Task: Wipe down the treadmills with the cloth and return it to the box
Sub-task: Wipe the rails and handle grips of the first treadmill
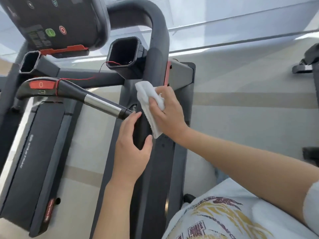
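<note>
A dark grey treadmill fills the view, its right handrail point(158, 49) curving down from the console point(51, 19). My right hand point(170, 112) grips a white cloth point(147, 99) and holds it against the handrail's right side. My left hand point(132, 147) grips the black end of the handrail point(141, 131), fingers and thumb curled round it. The box is not in view.
A crossbar with a silver sensor grip point(103, 104) and a red stop button point(41, 85) runs left of my hands. A cup holder point(123, 54) sits above it. The belt point(32, 156) lies lower left. Another machine's parts point(307, 64) stand at the right edge.
</note>
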Tool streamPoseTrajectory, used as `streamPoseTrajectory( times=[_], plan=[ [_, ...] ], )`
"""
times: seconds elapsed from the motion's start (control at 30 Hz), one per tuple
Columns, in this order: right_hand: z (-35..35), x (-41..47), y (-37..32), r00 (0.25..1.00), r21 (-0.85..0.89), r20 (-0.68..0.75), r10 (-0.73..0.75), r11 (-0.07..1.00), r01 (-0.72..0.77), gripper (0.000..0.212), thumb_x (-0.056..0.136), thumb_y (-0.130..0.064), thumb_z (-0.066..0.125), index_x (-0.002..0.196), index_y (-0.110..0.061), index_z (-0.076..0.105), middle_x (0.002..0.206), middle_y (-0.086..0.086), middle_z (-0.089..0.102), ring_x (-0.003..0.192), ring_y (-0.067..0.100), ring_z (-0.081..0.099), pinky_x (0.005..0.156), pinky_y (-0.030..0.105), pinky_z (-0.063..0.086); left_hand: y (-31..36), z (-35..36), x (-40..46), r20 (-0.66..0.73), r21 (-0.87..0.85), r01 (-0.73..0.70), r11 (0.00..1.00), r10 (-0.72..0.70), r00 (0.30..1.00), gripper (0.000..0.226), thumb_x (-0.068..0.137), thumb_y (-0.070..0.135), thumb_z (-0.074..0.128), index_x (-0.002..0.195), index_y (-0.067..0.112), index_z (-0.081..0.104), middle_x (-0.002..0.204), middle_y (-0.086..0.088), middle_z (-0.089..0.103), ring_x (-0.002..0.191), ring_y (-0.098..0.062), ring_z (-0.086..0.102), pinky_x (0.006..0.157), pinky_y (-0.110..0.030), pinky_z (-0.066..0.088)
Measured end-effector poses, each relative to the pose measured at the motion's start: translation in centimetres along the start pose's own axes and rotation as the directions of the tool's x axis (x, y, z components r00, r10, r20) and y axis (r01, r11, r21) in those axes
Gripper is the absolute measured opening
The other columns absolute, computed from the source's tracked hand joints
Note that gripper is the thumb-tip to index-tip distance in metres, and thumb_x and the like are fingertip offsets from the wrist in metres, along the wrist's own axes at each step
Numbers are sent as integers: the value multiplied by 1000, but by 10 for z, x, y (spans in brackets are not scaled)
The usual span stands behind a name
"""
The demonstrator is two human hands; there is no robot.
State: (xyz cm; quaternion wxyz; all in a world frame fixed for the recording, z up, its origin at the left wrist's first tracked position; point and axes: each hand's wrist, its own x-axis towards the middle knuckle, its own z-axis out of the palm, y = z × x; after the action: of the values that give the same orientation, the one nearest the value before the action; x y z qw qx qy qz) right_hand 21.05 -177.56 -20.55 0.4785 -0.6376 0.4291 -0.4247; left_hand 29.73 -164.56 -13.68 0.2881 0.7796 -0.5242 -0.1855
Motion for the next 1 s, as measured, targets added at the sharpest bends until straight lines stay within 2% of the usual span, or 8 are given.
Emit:
streamPoseTrajectory(
  times=[0.1, 0.23, 0.37, 0.47, 0.57, 0.7, 0.83, 1.0],
  plan=[
    [7, -32, 0, 994, 123, 10, 111, 986, -112, 9, 106, -32, 52, 110, -24, 52, 99, -8, 57, 85, 13, 59, 76, 42, 55, -6, 2, -2, -7, 18, -14, 1000, 14, 1000, 69, 92, 7, 75, 153, 21, 47, 152, 8, 52, 143, -11, 48, 119, -27, 40],
    [10, -26, 0, 996, 135, -18, 89, 987, -86, 7, 107, -28, 50, 103, -23, 51, 90, -11, 54, 77, 10, 56, 70, 29, 49, -6, 2, -1, -15, 17, -32, 999, 32, 999, 67, 90, 7, 76, 150, 19, 49, 148, 8, 54, 139, -12, 50, 116, -29, 43],
    [12, 43, 1, 983, 138, -126, 136, 983, -118, 15, 108, -31, 47, 95, -24, 46, 85, -3, 53, 73, 11, 53, 68, 30, 44, -4, 3, 1, -45, 18, -39, 999, 40, 998, 66, 89, 5, 75, 148, 20, 50, 146, 10, 54, 138, -8, 50, 117, -31, 43],
    [4, 108, 1, 960, 112, -178, 217, 974, -199, 21, 108, -32, 44, 88, -28, 40, 80, -9, 48, 71, 6, 50, 66, 27, 39, -1, 3, 2, -48, 60, -25, 998, 28, 998, 65, 89, 3, 74, 148, 19, 50, 148, 8, 53, 141, -13, 50, 119, -33, 42],
    [-2, 134, 4, 963, 97, -186, 197, 979, -182, 19, 107, -32, 42, 90, -25, 40, 83, -7, 47, 74, 10, 49, 68, 28, 39, 2, 3, 4, -39, 70, 0, 998, 3, 999, 66, 88, 1, 74, 147, 18, 51, 150, 7, 53, 143, -15, 49, 119, -34, 42],
    [6, 85, 9, 986, 137, -106, 125, 984, -110, 11, 109, -27, 46, 102, -20, 47, 95, 3, 54, 82, 14, 56, 71, 31, 49, 6, 3, 4, -37, 75, 74, 994, -71, 997, 68, 88, 1, 75, 148, 21, 51, 154, 13, 50, 143, -12, 48, 114, -45, 48],
    [7, 9, 15, 997, 211, 57, 42, 976, -53, 5, 108, -19, 51, 111, -18, 48, 108, 8, 52, 90, 15, 56, 77, 31, 50, 7, 4, 4, -39, 73, 92, 993, -89, 995, 68, 87, 1, 76, 149, 18, 52, 155, 12, 50, 143, -16, 50, 111, -49, 50],
    [0, 23, 18, 996, 197, 91, -9, 980, -9, 9, 105, -19, 53, 107, -25, 47, 107, 6, 53, 91, 14, 57, 79, 32, 50, 9, 5, 3, -61, 68, 102, 993, -97, 993, 68, 86, -2, 77, 147, 16, 54, 154, 10, 52, 143, -18, 51, 109, -53, 52]
  ],
)
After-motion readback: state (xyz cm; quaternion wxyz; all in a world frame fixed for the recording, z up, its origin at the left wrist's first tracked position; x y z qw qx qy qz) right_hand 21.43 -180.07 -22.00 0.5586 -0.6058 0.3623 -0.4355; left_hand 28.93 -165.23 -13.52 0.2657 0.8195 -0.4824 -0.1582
